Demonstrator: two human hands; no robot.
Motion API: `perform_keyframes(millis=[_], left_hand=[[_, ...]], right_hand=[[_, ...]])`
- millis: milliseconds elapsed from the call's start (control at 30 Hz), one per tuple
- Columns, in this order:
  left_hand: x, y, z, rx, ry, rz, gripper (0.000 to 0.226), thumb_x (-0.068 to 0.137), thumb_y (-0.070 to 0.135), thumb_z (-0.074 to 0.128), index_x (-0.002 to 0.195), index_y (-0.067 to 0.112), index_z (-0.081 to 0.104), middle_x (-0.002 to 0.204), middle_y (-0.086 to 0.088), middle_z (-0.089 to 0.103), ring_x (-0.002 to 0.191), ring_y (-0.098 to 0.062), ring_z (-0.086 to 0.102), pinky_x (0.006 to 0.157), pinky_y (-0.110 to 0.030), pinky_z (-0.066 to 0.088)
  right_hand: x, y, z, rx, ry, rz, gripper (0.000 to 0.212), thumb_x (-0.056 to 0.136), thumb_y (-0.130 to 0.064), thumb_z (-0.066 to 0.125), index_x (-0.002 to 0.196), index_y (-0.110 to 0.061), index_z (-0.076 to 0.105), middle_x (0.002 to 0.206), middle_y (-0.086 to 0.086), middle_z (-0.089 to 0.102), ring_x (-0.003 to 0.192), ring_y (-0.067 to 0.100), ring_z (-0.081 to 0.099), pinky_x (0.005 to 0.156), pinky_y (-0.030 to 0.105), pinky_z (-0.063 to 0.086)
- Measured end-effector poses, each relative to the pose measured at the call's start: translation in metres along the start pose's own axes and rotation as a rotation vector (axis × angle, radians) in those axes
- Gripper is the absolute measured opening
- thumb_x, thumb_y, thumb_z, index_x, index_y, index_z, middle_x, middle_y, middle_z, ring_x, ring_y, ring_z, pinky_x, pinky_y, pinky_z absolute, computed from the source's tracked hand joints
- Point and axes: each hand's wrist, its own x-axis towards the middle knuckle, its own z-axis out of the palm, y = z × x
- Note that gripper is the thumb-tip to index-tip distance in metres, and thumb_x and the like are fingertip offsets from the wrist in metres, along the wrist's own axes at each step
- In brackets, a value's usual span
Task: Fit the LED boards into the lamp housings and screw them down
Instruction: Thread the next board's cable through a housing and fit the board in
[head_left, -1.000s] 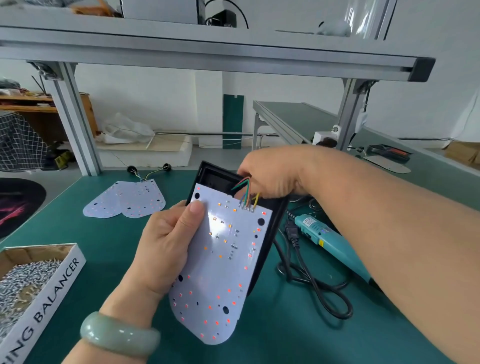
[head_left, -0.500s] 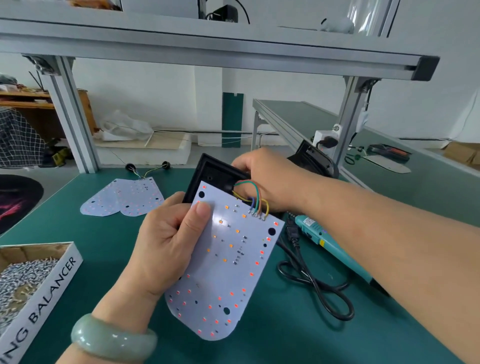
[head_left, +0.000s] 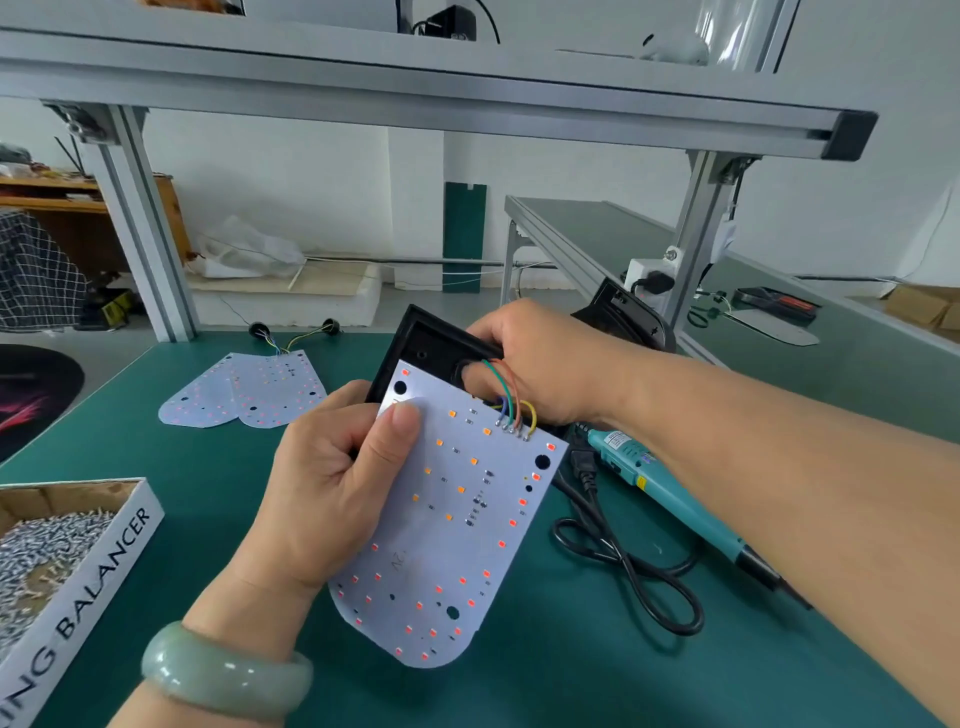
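Plastic bag (head_left: 244, 252) on white slab (head_left: 291, 312)

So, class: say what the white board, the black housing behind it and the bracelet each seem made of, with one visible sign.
The white board: probably a thin rigid circuit sheet, white coating; no sag though held at one edge. The black housing: likely moulded plastic, matt, crisp rim. The bracelet: polished pale green stone or glass; glossy highlights, cloudy body.

screw box (head_left: 106, 564) side: "…ING BALANCER", start cut off | LED board (head_left: 457, 525) print: illegible | electric screwdriver (head_left: 670, 493) label: illegible
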Motion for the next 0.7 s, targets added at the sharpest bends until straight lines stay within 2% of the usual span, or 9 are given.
perform_keyframes(millis=[133,233,333,367,400,467,567,633,700], left_hand=[[0.000,0.001,-0.001,0.023,-0.012,-0.004,0.059,0.084,0.054,0.044,0.051,0.006,0.035,0.061,-0.023,0.038,0.056,-0.025,0.037,0.049,-0.026,0.029],[0.000,0.003,0.000,0.046,-0.028,-0.013,0.066,0.084,0.055,0.044,0.050,-0.001,0.038,0.064,-0.025,0.042,0.057,-0.031,0.040,0.050,-0.033,0.031],[0.001,0.006,0.003,0.067,-0.007,-0.029,0.059,0.083,0.056,0.043,0.050,0.007,0.035,0.060,-0.013,0.039,0.056,-0.022,0.037,0.050,-0.024,0.029],[0.001,0.005,0.004,0.049,0.002,-0.047,0.061,0.081,0.057,0.043,0.051,0.005,0.037,0.059,-0.011,0.036,0.056,-0.019,0.035,0.051,-0.022,0.029],[0.001,0.003,0.004,0.002,0.012,-0.087,0.068,0.080,0.060,0.043,0.055,-0.004,0.040,0.059,-0.011,0.036,0.057,-0.017,0.035,0.053,-0.023,0.031],[0.002,0.000,0.003,-0.136,0.031,-0.210,0.082,0.074,0.066,0.044,0.062,-0.014,0.047,0.065,-0.009,0.042,0.061,-0.018,0.037,0.056,-0.034,0.034],[0.002,-0.003,0.004,-0.271,0.054,-0.340,0.092,0.068,0.072,0.047,0.072,-0.020,0.047,0.068,-0.011,0.044,0.062,-0.020,0.038,0.056,-0.037,0.031],[0.000,-0.004,0.008,-0.329,0.071,-0.402,0.084,0.074,0.072,0.052,0.072,-0.013,0.055,0.063,-0.012,0.051,0.058,-0.018,0.044,0.056,-0.031,0.036],[-0.001,-0.002,0.011,-0.389,0.103,-0.453,0.061,0.080,0.065,0.055,0.060,0.009,0.068,0.055,0.000,0.062,0.047,-0.013,0.052,0.047,-0.018,0.041]], right_hand=[[0.002,0.008,0.007,0.026,0.021,-0.017,0.030,0.086,-0.002,0.055,0.063,-0.021,0.051,0.049,-0.011,0.051,0.045,0.003,0.041,0.048,0.016,0.034],[0.005,0.012,0.010,0.134,-0.002,0.038,0.041,0.084,0.011,0.043,0.063,-0.024,0.049,0.040,-0.014,0.047,0.038,0.001,0.040,0.046,0.013,0.034],[0.002,0.019,-0.003,0.272,-0.228,0.051,0.020,0.091,0.004,0.052,0.091,-0.013,0.061,0.083,0.015,0.066,0.070,0.018,0.058,0.071,0.037,0.052],[0.000,0.026,-0.011,0.405,-0.334,0.068,0.012,0.092,-0.004,0.056,0.102,-0.008,0.061,0.096,0.019,0.066,0.080,0.022,0.061,0.082,0.041,0.053],[-0.002,0.031,-0.017,0.577,-0.382,0.097,0.018,0.092,-0.013,0.056,0.108,-0.005,0.061,0.102,0.018,0.065,0.086,0.022,0.063,0.088,0.039,0.052],[0.000,0.044,-0.020,0.817,-0.275,0.143,0.029,0.096,-0.025,0.048,0.110,-0.003,0.062,0.104,0.011,0.066,0.094,0.024,0.060,0.087,0.033,0.050],[0.006,0.053,0.005,0.921,0.075,0.130,0.026,0.101,-0.009,0.039,0.114,-0.009,0.062,0.104,0.009,0.064,0.097,0.027,0.047,0.082,0.036,0.039],[0.008,0.050,0.028,1.050,0.034,0.094,0.029,0.096,-0.003,0.041,0.101,-0.013,0.068,0.092,0.008,0.069,0.086,0.024,0.060,0.079,0.032,0.048],[0.009,0.044,0.045,1.179,-0.019,0.124,0.026,0.094,-0.009,0.044,0.088,-0.012,0.069,0.079,0.005,0.072,0.069,0.018,0.067,0.066,0.025,0.055]])
